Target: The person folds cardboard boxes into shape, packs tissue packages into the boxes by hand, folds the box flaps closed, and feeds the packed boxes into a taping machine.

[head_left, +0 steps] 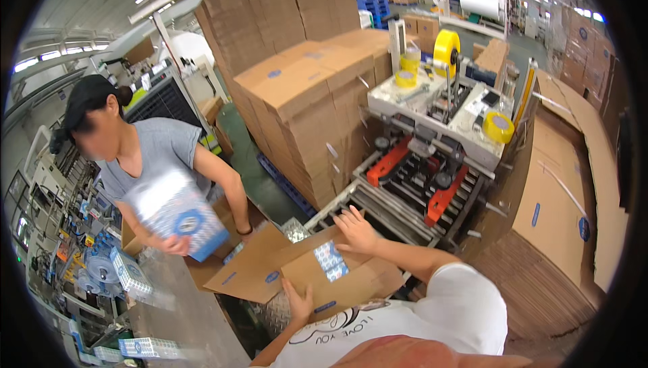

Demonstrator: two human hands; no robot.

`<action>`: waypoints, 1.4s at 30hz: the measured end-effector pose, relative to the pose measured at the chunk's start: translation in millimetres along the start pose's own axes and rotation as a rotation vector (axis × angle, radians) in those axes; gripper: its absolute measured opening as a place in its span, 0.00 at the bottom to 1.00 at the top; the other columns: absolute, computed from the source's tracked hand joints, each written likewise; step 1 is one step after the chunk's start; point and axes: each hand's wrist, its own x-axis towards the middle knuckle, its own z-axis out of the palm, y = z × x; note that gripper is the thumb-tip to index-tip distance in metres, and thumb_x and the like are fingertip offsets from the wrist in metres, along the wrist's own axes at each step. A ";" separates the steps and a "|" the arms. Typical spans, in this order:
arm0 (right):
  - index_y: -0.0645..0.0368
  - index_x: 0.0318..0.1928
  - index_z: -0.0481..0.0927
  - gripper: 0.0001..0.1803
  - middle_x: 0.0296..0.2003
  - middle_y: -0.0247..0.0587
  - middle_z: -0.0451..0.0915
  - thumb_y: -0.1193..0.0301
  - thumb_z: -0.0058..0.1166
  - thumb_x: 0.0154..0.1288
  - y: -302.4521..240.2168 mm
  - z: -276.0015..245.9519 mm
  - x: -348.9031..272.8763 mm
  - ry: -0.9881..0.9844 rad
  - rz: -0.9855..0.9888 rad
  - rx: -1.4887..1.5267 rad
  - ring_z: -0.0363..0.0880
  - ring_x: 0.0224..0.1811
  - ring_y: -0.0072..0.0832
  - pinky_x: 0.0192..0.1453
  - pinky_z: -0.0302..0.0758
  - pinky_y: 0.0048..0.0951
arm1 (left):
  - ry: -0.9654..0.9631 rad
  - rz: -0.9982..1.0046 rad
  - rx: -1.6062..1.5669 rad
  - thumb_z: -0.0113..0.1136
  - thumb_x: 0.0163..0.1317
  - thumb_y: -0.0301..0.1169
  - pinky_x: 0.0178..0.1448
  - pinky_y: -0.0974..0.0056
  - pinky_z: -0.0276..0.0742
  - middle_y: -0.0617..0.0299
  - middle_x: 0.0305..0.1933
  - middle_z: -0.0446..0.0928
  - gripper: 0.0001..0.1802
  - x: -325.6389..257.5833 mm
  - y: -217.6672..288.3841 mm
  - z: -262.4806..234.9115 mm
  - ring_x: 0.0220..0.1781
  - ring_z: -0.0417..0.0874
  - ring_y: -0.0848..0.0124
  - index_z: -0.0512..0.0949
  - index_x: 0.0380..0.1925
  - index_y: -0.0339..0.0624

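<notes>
Head view: left hand [297, 304] touches an open carton [368, 280], its grip unclear; blue-and-white packaging [331, 261] shows between the flaps [253, 270]. Right hand [356, 231] rests, fingers spread, on its far side. Beyond: roller conveyor [358, 202], carton sealer [408, 101], stacked cartons [324, 118].

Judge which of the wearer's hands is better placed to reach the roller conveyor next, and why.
Probably the right hand: it's at the carton's far side, near the roller conveyor. The left hand is at the near side, farther away.
</notes>
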 end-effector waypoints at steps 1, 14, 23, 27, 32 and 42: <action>0.54 0.63 0.66 0.41 0.59 0.49 0.70 0.52 0.64 0.50 4.3 4.7 -23.5 -0.013 -0.007 0.040 0.68 0.62 0.46 0.72 0.54 0.49 | 0.210 -0.133 -0.161 0.60 0.62 0.35 0.76 0.52 0.44 0.39 0.75 0.45 0.46 4.3 0.5 4.1 0.76 0.46 0.45 0.43 0.71 0.35; 0.31 0.67 0.64 0.25 0.58 0.59 0.67 0.53 0.43 0.70 77.1 71.7 -38.2 -0.256 0.549 0.477 0.75 0.51 0.57 0.55 0.75 0.47 | 0.144 -0.402 -0.415 0.49 0.67 0.27 0.73 0.57 0.52 0.42 0.73 0.53 0.36 34.3 31.6 15.3 0.72 0.57 0.53 0.47 0.72 0.36; 0.62 0.69 0.58 0.36 0.72 0.50 0.53 0.53 0.40 0.68 241.3 79.3 23.2 -0.068 0.279 -0.037 0.46 0.76 0.42 0.78 0.40 0.43 | 0.392 -0.292 -0.200 0.59 0.64 0.30 0.74 0.54 0.51 0.38 0.74 0.48 0.45 181.6 105.2 178.4 0.74 0.54 0.49 0.42 0.72 0.33; 0.68 0.69 0.55 0.39 0.72 0.54 0.51 0.52 0.42 0.67 274.6 42.4 3.0 -0.069 0.508 -0.151 0.43 0.76 0.43 0.78 0.38 0.41 | 0.274 -0.273 -0.150 0.59 0.64 0.35 0.75 0.51 0.50 0.33 0.73 0.45 0.46 256.0 141.8 240.9 0.74 0.50 0.44 0.40 0.71 0.30; 0.68 0.66 0.62 0.36 0.69 0.53 0.58 0.54 0.43 0.66 203.2 50.4 -17.4 -0.001 0.433 -0.104 0.49 0.74 0.43 0.77 0.42 0.43 | 0.095 -0.211 -0.186 0.55 0.66 0.41 0.75 0.49 0.48 0.29 0.72 0.43 0.47 286.1 118.8 268.4 0.74 0.46 0.40 0.36 0.71 0.31; 0.57 0.40 0.81 0.11 0.31 0.42 0.83 0.79 0.53 0.56 27.0 -126.6 -185.9 0.115 0.671 0.275 0.84 0.32 0.37 0.38 0.80 0.36 | -1.082 0.200 -0.106 0.55 0.65 0.42 0.57 0.60 0.73 0.40 0.53 0.75 0.38 9.8 -7.9 169.8 0.54 0.78 0.53 0.51 0.68 0.39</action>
